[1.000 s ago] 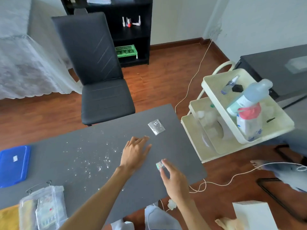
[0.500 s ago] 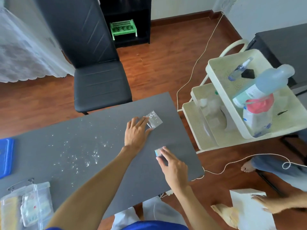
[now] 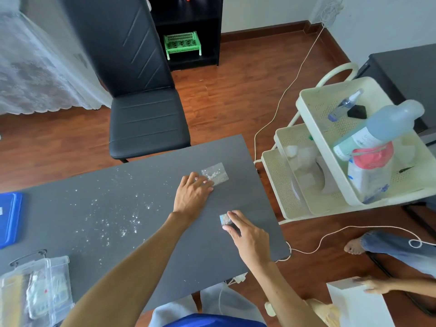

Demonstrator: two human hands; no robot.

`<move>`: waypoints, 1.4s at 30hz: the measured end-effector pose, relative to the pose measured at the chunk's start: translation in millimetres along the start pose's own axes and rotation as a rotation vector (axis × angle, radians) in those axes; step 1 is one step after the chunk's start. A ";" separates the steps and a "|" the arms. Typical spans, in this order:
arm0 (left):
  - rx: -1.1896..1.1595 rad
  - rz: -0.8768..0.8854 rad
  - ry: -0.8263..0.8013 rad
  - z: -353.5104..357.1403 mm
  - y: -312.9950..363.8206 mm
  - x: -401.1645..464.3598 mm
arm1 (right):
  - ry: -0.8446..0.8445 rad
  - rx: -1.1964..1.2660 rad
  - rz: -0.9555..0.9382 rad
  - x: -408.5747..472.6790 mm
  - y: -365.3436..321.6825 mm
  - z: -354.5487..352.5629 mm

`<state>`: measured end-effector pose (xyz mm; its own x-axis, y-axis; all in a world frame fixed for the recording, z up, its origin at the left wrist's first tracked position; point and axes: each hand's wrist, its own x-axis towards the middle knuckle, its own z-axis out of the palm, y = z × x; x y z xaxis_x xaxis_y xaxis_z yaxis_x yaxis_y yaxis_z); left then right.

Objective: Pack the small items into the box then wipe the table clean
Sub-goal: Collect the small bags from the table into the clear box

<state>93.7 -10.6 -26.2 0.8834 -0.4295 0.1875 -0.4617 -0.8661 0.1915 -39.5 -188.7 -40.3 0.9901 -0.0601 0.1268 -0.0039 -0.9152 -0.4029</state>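
Note:
A small clear packet of glittery bits point(image 3: 216, 173) lies near the far right of the grey table point(image 3: 70, 185). My left hand point(image 3: 192, 194) rests flat with its fingertips on the packet's near edge. My right hand point(image 3: 245, 234) pinches a small shiny holographic packet point(image 3: 224, 219) against the table near the right edge. White specks point(image 3: 122, 220) are scattered across the table's middle. A clear plastic box point(image 3: 35, 293) holding small items sits at the near left corner, and a blue lid point(image 3: 9, 218) lies at the left edge.
A black chair point(image 3: 146, 119) stands behind the table. A cream trolley point(image 3: 306, 180) with bottles is close on the right, with a white cable point(image 3: 330, 234) on the floor. Another person's hand point(image 3: 375, 285) touches a white box point(image 3: 354, 305) at the lower right.
My left hand has slid forward and right until its fingers reached the clear packet. My right hand has stayed on the shiny packet. Another person's hand has come to the white box.

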 end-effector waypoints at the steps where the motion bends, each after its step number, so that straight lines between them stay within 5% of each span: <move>1: 0.001 0.003 0.000 -0.3 -0.3 -0.5 | -0.013 0.011 -0.006 1.1 0.5 -0.2; 10: -0.045 -0.006 0.023 -4.7 3.4 -5.5 | 0.061 -0.080 -0.165 19.9 6.8 2.1; 21: -0.048 -0.104 0.223 -38.4 -19.0 -63.9 | 0.096 0.255 -0.060 13.3 -12.9 -5.0; 34: 0.080 -0.355 0.467 -134.0 -96.5 -233.0 | -0.068 0.471 -0.189 -4.2 -141.5 5.9; 42: 0.165 -0.482 0.315 -179.8 -133.1 -363.0 | -0.182 0.488 -0.319 -33.4 -219.0 27.2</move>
<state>-179.9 306.6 53.5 0.9125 0.0962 0.3977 0.0258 -0.9835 0.1788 -67.9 24.6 19.0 0.9402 0.2955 0.1695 0.3185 -0.5864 -0.7448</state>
